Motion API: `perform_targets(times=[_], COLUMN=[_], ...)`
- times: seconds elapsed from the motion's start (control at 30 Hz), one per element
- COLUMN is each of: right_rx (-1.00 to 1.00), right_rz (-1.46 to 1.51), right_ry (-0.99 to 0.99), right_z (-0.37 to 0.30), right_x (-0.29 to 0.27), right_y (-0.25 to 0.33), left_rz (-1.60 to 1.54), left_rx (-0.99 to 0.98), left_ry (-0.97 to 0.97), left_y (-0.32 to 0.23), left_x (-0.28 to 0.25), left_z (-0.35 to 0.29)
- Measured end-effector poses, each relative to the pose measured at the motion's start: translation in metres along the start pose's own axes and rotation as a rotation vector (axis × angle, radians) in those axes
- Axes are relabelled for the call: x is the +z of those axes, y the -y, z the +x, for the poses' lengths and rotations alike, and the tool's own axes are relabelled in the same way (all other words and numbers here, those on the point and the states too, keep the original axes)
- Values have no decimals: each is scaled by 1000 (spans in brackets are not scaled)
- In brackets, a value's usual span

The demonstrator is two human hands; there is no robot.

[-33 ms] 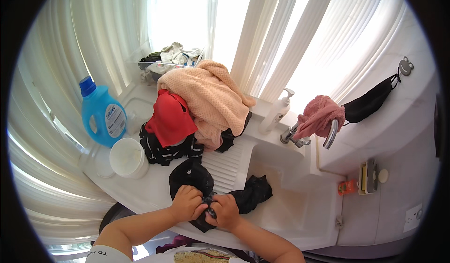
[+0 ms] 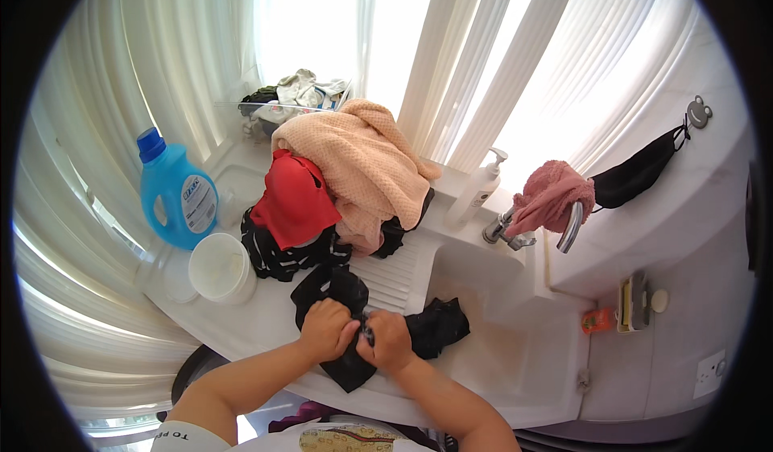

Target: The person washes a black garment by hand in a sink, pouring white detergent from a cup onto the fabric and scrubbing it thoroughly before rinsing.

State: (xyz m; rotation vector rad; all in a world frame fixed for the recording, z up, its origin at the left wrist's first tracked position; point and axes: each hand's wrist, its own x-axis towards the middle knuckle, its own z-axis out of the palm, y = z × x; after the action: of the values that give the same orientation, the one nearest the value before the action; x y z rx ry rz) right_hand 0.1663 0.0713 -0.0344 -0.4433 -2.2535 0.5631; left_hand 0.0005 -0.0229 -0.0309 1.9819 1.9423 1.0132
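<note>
My left hand (image 2: 326,331) and my right hand (image 2: 388,341) are both closed on a wet-looking black cloth garment (image 2: 348,369), their thumbs close together. The garment lies over the left part of the white sink unit. Part of it spreads behind my left hand, and another part trails past my right hand over the edge of the basin (image 2: 499,355). A ribbed washboard slope (image 2: 385,284) sits just beyond my hands. Between the hands a small bunched bit of the fabric shows a wet shine. My fingers hide the rest of the gripped part.
A clothes pile with a peach towel (image 2: 354,154), a red garment (image 2: 296,202) and a black-and-white patterned one (image 2: 274,259) stands behind. To the left are a white tub (image 2: 221,271) and a blue detergent bottle (image 2: 179,194). A pump bottle (image 2: 475,190) and a tap (image 2: 572,231) draped with a pink cloth (image 2: 547,194) are at right.
My hands have turned inward, and the bunched fabric between them is more covered. The garment's near flap hangs a little differently, and my left hand has moved slightly right and up.
</note>
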Motion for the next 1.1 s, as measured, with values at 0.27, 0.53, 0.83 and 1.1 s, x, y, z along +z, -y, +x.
perform_targets(times=[0.27, 0.53, 0.83, 1.1], right_rx=[153, 283, 35, 320], right_rz=[7, -242, -89, 11], right_ry=[-15, -77, -253, 207], right_z=[29, 66, 66, 4], right_x=[-27, 12, -38, -89], right_y=[4, -43, -12, 46], left_rz=[53, 163, -229, 180], left_rx=[57, -355, -181, 51], left_ry=[123, -182, -415, 131], left_y=[1, -5, -26, -27], left_x=[-26, 12, -37, -50], left_z=[27, 78, 78, 29])
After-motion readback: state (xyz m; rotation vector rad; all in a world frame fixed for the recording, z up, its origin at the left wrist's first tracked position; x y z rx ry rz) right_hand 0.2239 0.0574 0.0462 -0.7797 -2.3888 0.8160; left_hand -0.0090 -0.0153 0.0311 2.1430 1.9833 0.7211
